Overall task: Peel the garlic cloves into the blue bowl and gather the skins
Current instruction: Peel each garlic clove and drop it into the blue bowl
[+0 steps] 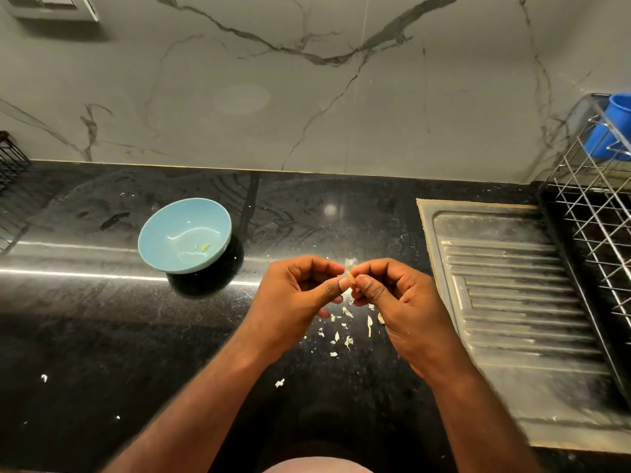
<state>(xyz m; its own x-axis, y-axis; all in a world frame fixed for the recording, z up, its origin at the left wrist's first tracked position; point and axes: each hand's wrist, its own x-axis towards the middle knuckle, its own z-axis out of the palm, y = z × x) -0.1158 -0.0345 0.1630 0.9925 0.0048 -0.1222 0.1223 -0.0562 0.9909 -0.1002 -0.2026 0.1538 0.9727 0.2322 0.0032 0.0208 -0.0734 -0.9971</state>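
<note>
Right now L hand (300, 291) & R hand (392, 295) meet just right of the blue bowl (160, 220), fingers (333, 288) of both pinching one small garlic clove (350, 276) btwn them, w/ loose skins (341, 329) scattered on the counter (102, 336) right of that bowl, nearer the person.

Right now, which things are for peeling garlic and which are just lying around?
For the job: garlic clove, left hand, right hand, blue bowl, loose skins.
Just lying about: wire rack, blue cup, steel drainboard.
</note>
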